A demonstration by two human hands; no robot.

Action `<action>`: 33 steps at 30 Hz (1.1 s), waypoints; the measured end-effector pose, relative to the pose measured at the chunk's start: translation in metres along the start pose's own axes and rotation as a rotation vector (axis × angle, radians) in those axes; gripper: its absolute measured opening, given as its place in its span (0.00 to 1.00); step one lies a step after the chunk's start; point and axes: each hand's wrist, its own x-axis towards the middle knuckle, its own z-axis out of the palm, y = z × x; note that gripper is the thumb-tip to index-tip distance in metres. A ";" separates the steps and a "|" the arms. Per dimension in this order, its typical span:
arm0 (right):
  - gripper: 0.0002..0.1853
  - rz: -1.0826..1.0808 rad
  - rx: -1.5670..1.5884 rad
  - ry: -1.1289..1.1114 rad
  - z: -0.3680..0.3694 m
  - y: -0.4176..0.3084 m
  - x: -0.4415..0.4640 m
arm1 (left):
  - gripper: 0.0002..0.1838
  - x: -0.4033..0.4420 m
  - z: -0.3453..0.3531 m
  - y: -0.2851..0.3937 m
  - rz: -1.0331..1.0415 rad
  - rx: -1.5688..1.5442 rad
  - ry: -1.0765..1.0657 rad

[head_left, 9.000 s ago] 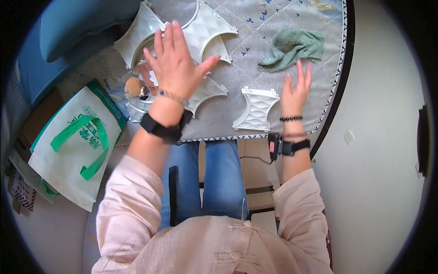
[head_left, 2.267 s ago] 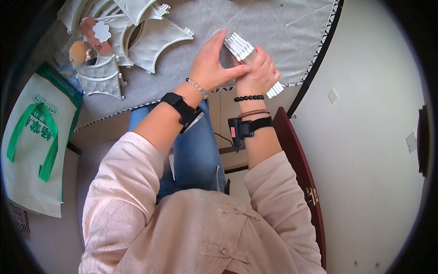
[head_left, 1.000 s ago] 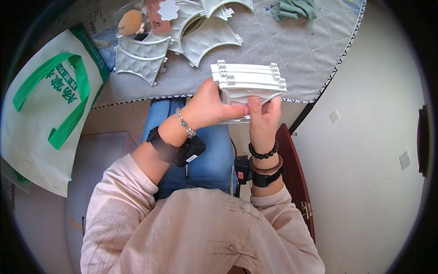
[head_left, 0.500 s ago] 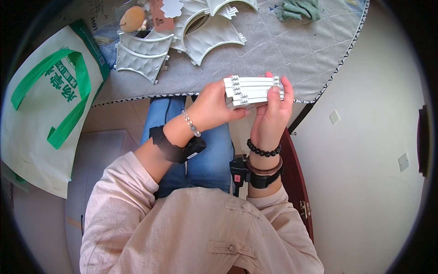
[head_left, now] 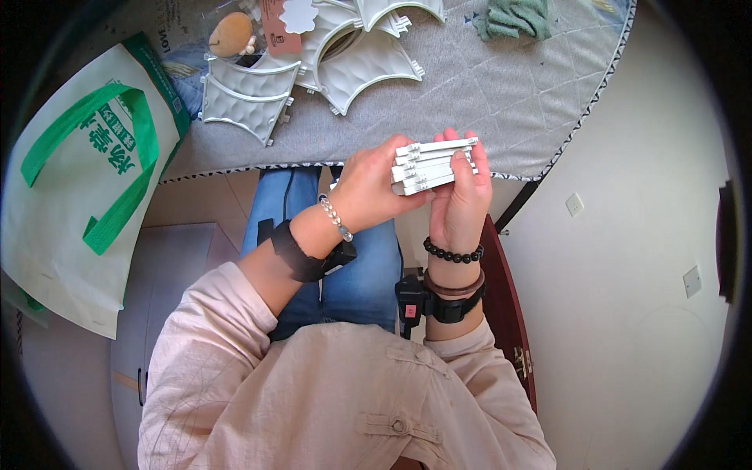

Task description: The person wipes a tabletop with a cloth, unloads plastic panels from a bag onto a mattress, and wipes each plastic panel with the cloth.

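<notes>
A stack of several white plastic panels is held edge-up over the near edge of the table, its notched edges showing. My left hand grips the stack's left end, the fingertips partly hidden behind it. My right hand closes round the right end, with the thumb on the panel edges and the fingers behind. Beyond my left hand, curved white panels lie overlapping on the grey cloth, and two smaller ones lie nearer the bag.
The grey quilted cloth covers the table. A green cloth lies at the far right. At the left are a peach-coloured round item, a pink card and a white and green bag. A dark red panel stands right of my forearm.
Since the earliest frame, the stack has come into my hands and the single panel near the table edge is gone. In the last second the stack has tilted, its panels fanning slightly.
</notes>
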 end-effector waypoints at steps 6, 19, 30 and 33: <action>0.21 0.039 -0.005 0.021 -0.003 0.001 0.006 | 0.21 0.006 0.003 -0.003 -0.042 0.057 -0.041; 0.29 0.155 -0.389 -0.492 -0.044 -0.011 0.078 | 0.27 0.071 0.018 -0.015 -0.209 -0.658 -0.101; 0.20 -0.010 -0.237 -0.198 -0.086 0.015 0.165 | 0.31 0.088 -0.039 -0.004 -0.068 0.038 0.747; 0.19 -0.033 -0.304 -0.093 -0.084 0.018 0.163 | 0.31 0.115 -0.065 0.013 0.110 0.505 0.862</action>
